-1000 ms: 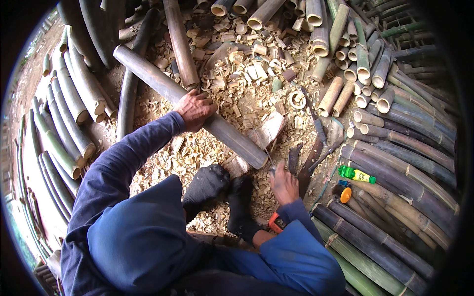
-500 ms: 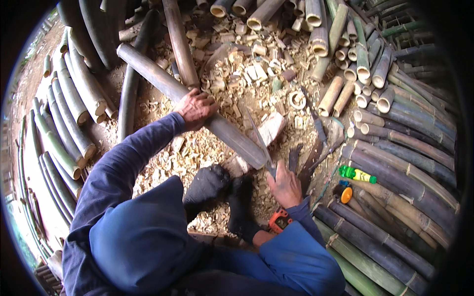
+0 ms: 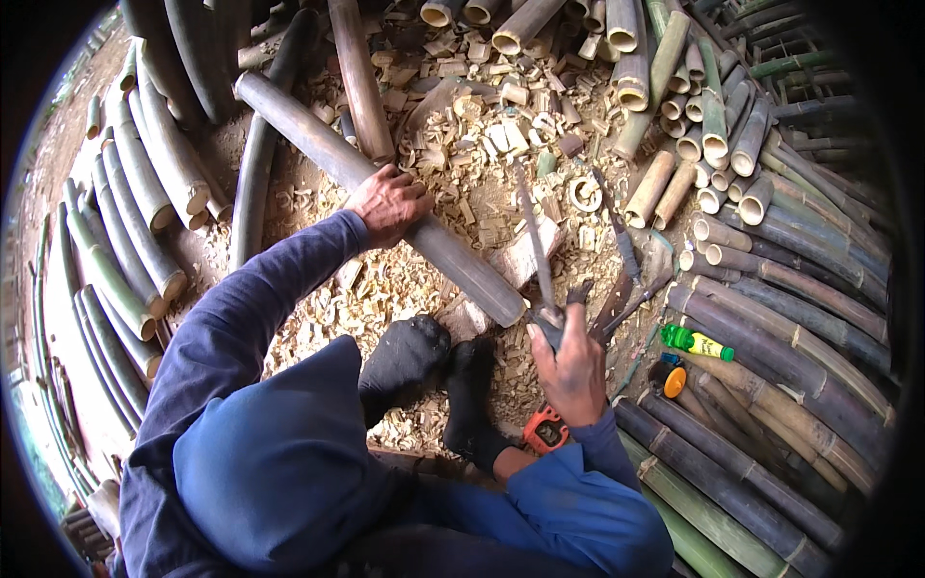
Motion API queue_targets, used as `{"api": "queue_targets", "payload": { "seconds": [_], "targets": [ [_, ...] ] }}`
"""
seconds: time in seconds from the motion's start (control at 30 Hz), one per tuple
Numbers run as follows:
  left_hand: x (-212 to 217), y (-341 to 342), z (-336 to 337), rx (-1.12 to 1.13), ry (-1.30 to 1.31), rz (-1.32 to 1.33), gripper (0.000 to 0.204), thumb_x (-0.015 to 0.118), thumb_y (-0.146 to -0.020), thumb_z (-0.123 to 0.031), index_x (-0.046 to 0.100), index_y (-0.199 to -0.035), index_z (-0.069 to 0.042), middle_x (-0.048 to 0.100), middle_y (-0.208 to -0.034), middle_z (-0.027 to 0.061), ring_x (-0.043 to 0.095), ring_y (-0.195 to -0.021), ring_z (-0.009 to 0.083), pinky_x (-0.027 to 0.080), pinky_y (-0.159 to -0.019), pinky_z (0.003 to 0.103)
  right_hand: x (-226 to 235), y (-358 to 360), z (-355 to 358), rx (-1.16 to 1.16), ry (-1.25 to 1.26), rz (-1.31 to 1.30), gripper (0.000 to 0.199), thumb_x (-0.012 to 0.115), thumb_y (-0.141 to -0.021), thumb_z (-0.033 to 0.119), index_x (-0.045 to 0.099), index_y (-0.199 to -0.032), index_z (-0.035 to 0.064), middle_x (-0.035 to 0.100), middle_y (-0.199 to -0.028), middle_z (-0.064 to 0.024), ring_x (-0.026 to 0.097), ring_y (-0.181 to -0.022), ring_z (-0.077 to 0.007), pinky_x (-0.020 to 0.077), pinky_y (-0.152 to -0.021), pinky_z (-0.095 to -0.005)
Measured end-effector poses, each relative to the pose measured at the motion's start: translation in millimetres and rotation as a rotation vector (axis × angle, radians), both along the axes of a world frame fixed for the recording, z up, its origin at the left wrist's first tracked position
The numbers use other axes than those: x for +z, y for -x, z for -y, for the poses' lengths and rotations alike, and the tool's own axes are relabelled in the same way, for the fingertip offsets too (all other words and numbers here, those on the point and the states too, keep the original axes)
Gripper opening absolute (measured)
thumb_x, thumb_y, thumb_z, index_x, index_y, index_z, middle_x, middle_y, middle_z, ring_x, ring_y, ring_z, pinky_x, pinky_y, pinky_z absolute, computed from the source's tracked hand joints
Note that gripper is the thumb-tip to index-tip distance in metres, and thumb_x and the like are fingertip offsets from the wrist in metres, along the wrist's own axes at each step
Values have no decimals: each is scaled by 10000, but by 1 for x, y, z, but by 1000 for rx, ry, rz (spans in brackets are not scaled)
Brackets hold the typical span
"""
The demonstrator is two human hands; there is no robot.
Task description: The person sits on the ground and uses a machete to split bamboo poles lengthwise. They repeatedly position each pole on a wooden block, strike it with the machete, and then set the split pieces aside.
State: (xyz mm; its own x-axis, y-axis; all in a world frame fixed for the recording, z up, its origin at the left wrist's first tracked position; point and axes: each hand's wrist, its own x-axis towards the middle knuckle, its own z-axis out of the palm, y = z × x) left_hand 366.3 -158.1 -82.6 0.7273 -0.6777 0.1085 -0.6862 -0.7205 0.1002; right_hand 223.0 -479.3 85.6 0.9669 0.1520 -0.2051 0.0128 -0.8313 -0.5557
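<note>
My left hand (image 3: pixel 388 205) is wrapped over the middle of a grey-brown bamboo pole (image 3: pixel 462 265). The pole slants from the upper left down to its near end by my feet. Close to that end, my right hand (image 3: pixel 570 366) grips the dark handle of a long knife (image 3: pixel 535 236). Its narrow blade points away from me, to the right of the pole and apart from it. Beneath the blade lies a pale wooden block (image 3: pixel 526 252), partly hidden by the pole and the knife.
Light shavings (image 3: pixel 328 313) cover the ground around my dark-covered feet (image 3: pixel 409 356). Bamboo lengths (image 3: pixel 771 356) are stacked on the right, with a green bottle (image 3: pixel 696 341) on top. More poles (image 3: pixel 145 183) lie at left. An orange tape measure (image 3: pixel 546 429) sits near my right knee.
My right hand has lifted and shifted slightly right with the knife, swinging the blade away from the pole's end. My left hand and the pole have hardly moved.
</note>
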Motion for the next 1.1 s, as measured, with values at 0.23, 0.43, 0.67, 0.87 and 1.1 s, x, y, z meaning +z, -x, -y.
{"api": "queue_targets", "payload": {
  "seconds": [0.23, 0.43, 0.67, 0.87, 1.1],
  "targets": [
    [-7, 2, 3, 4, -55, 37, 320, 771, -782, -218, 638, -1059, -129, 689, -1035, 67, 680, -1061, 259, 492, -951, 455, -87, 13, 40, 48, 252, -189, 361, 646, -990, 330, 500, -1087, 14, 701, -882, -303, 672, -823, -532, 515, -744, -622],
    [-10, 13, -12, 34, -10, 31, 325, 777, -728, -191, 620, -1006, -130, 677, -1009, 71, 661, -1025, 261, 480, -913, 446, 1, 0, -4, 18, -95, 190, 309, 713, -975, 241, 521, -1079, 23, 687, -827, -257, 726, -745, -425, 552, -602, -471],
    [-24, 7, 1, -8, 67, 117, 331, 770, -715, -185, 622, -1006, -129, 671, -1018, 70, 656, -1019, 258, 481, -923, 448, -85, 18, 54, 120, 360, -189, 367, 648, -998, 340, 505, -1097, 17, 707, -918, -294, 704, -793, -490, 570, -677, -546],
    [-19, 31, -19, 69, 85, 231, 308, 706, -796, -219, 640, -1082, -129, 652, -1034, 52, 639, -1044, 265, 466, -998, 470, -11, 4, 4, -5, -122, 74, 303, 689, -979, 253, 518, -1077, 22, 702, -861, -267, 707, -793, -474, 556, -673, -536],
    [20, 18, 2, -12, -73, -16, 509, 808, -685, -230, 616, -1143, -116, 640, -1093, 53, 634, -1097, 267, 460, -1015, 462, -58, 4, 36, 151, 292, -109, 361, 642, -1003, 313, 496, -1121, 6, 695, -876, -302, 690, -778, -490, 547, -668, -569]
  ]
}}
